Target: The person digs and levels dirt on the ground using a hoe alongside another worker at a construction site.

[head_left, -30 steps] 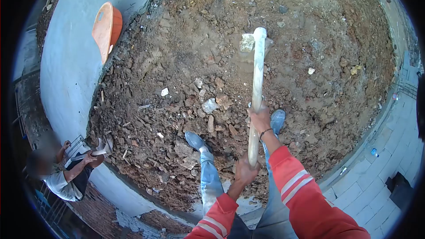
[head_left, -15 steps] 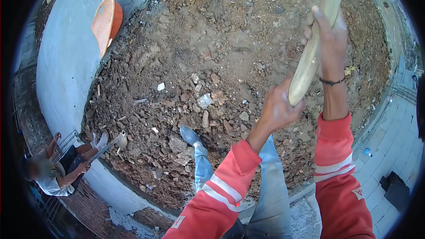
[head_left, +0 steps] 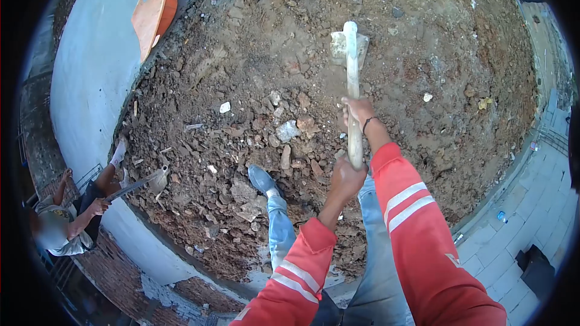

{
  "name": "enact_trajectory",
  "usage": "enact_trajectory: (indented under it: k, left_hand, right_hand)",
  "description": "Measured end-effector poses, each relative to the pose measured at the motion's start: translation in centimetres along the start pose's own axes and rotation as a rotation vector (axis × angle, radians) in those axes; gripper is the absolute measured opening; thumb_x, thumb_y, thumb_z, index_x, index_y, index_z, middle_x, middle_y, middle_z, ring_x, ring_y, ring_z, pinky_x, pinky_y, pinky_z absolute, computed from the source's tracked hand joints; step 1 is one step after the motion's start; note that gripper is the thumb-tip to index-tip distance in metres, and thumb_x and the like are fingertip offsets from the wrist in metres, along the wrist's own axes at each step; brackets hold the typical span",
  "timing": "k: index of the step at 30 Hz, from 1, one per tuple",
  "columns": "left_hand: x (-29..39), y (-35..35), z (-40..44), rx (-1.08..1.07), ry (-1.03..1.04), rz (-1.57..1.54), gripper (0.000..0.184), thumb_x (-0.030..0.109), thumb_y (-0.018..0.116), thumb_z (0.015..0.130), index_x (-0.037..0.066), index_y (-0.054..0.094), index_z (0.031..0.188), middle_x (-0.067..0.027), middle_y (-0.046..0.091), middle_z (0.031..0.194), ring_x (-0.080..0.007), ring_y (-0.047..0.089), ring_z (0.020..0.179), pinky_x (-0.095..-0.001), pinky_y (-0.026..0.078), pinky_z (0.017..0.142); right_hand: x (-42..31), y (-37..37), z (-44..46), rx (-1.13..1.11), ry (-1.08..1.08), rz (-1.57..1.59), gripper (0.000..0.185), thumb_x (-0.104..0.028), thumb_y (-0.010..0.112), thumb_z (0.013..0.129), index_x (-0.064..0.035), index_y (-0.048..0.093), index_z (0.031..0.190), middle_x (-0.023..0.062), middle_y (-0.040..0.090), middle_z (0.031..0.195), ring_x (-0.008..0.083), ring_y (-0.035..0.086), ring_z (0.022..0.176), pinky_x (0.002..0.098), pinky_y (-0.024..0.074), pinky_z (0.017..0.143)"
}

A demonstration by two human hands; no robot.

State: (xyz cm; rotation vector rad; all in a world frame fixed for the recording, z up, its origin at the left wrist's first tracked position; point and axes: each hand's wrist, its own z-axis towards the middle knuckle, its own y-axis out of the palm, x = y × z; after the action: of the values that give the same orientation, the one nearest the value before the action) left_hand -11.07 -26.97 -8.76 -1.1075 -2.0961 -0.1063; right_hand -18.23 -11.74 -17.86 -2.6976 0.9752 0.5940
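Note:
A hoe with a pale wooden handle stretches away in front of me over the broken soil. Its flat, dirt-coated blade is at the far end, down at the ground; how deep its edge sits is hidden. My left hand is wrapped round the near end of the handle, close to my legs. Farther up, my right hand, with a dark band at the wrist, grips the same handle. Loose brown soil with stones lies under and around the tool.
An orange basin lies tipped on the grey ledge at upper left. At lower left a person holds a long-handled tool over the soil. Rubble, including a whitish chunk, lies before my shoe. Paving borders the right.
The hoe has swung down from raised at upper right, and its blade is now in view at the soil. Both hands moved left and lower with it. The other person's tool shifted slightly.

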Motion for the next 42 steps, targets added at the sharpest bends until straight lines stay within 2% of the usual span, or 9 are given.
enact_trajectory:
  k: [4, 6, 17, 23, 29, 31, 33, 38, 42]
  left_hand:
    - [9.0, -3.0, 2.6, -0.150, -0.055, -0.232, 0.034, 0.026, 0.066, 0.082, -0.004, 0.058, 0.096, -0.0158, 0.065, 0.070, -0.0240, 0.065, 0.059, -0.0377, 0.050, 0.056]
    - [9.8, -3.2, 1.8, -0.048, -0.068, -0.370, 0.041, 0.026, 0.068, 0.078, -0.008, 0.061, 0.099, -0.0280, 0.067, 0.090, -0.0391, 0.068, 0.084, -0.0431, 0.053, 0.077]
    - [-7.0, -8.8, -22.7, -0.180, -0.136, -0.062, 0.038, 0.016, 0.068, 0.080, -0.003, 0.056, 0.109, -0.0207, 0.064, 0.090, -0.0350, 0.065, 0.075, -0.0434, 0.052, 0.071]
    - [0.6, -6.7, -16.4, -0.298, 0.210, -0.142, 0.039, 0.009, 0.068, 0.078, -0.002, 0.055, 0.113, -0.0156, 0.061, 0.083, -0.0325, 0.066, 0.075, -0.0393, 0.053, 0.070]
    - [15.0, -5.4, 1.5, 0.012, 0.798, -0.266, 0.036, 0.008, 0.064, 0.075, -0.002, 0.057, 0.109, -0.0164, 0.061, 0.083, -0.0283, 0.061, 0.068, -0.0382, 0.051, 0.068]
    - [15.6, -5.7, 3.9, 0.001, 0.808, -0.292, 0.034, 0.008, 0.064, 0.076, -0.003, 0.057, 0.107, -0.0161, 0.060, 0.081, -0.0247, 0.059, 0.065, -0.0377, 0.050, 0.066]
    - [13.5, -4.8, 5.6, -0.043, 0.613, -0.340, 0.031, 0.009, 0.063, 0.077, -0.003, 0.057, 0.104, -0.0153, 0.058, 0.076, -0.0213, 0.056, 0.065, -0.0374, 0.049, 0.064]
    - [0.3, -1.1, -6.0, 0.048, -0.084, 0.028, 0.039, 0.022, 0.065, 0.080, -0.006, 0.058, 0.106, -0.0251, 0.065, 0.086, -0.0338, 0.065, 0.074, -0.0442, 0.051, 0.071]
    - [-7.5, -4.8, -15.6, -0.030, -0.031, -0.064, 0.039, 0.018, 0.068, 0.075, -0.003, 0.059, 0.106, -0.0208, 0.064, 0.084, -0.0299, 0.064, 0.074, -0.0412, 0.051, 0.070]
  right_hand:
    - [-6.1, -1.8, 4.5, -0.202, -0.011, 0.067, 0.017, -0.015, 0.068, 0.086, -0.0022, 0.057, 0.085, 0.0088, 0.057, 0.065, 0.0218, 0.057, 0.049, 0.0382, 0.0534, 0.047]
    - [-6.7, -1.7, 4.4, -0.065, 0.057, -0.097, 0.017, -0.022, 0.068, 0.088, -0.0091, 0.059, 0.095, 0.0055, 0.059, 0.072, 0.0185, 0.060, 0.061, 0.0344, 0.0557, 0.055]
    - [13.0, 5.0, -18.0, 0.121, 0.201, 0.127, 0.014, -0.006, 0.070, 0.082, -0.0013, 0.059, 0.088, 0.0036, 0.054, 0.066, 0.0131, 0.053, 0.051, 0.0291, 0.0462, 0.045]
    - [-4.1, -0.6, -23.7, 0.044, -0.480, 0.220, 0.028, -0.015, 0.061, 0.094, 0.0022, 0.049, 0.113, 0.0037, 0.052, 0.069, 0.0100, 0.052, 0.052, 0.0258, 0.0449, 0.043]
    - [-24.6, -3.7, -17.3, 0.067, -1.032, 0.189, 0.030, -0.024, 0.066, 0.093, -0.0022, 0.052, 0.107, 0.0022, 0.052, 0.074, 0.0088, 0.050, 0.053, 0.0244, 0.0426, 0.045]
    - [-26.1, -3.7, -12.8, 0.011, -1.031, 0.195, 0.021, -0.022, 0.046, 0.100, -0.0086, 0.063, 0.101, -0.0030, 0.050, 0.061, 0.0095, 0.045, 0.045, 0.0249, 0.0382, 0.038]
    - [-24.0, -2.7, -8.6, 0.124, -0.888, 0.030, 0.028, -0.024, 0.068, 0.091, -0.0025, 0.053, 0.099, 0.0027, 0.055, 0.072, 0.0096, 0.052, 0.053, 0.0248, 0.0447, 0.045]
    - [3.7, 0.1, -0.3, -0.028, 0.041, 0.048, 0.020, -0.017, 0.067, 0.088, 0.0002, 0.058, 0.086, 0.0058, 0.055, 0.060, 0.0179, 0.057, 0.047, 0.0342, 0.0485, 0.041]
    - [12.7, 3.8, -10.0, 0.049, -0.011, 0.149, 0.021, -0.015, 0.063, 0.091, -0.0017, 0.050, 0.100, 0.0040, 0.052, 0.062, 0.0150, 0.053, 0.045, 0.0319, 0.0457, 0.037]
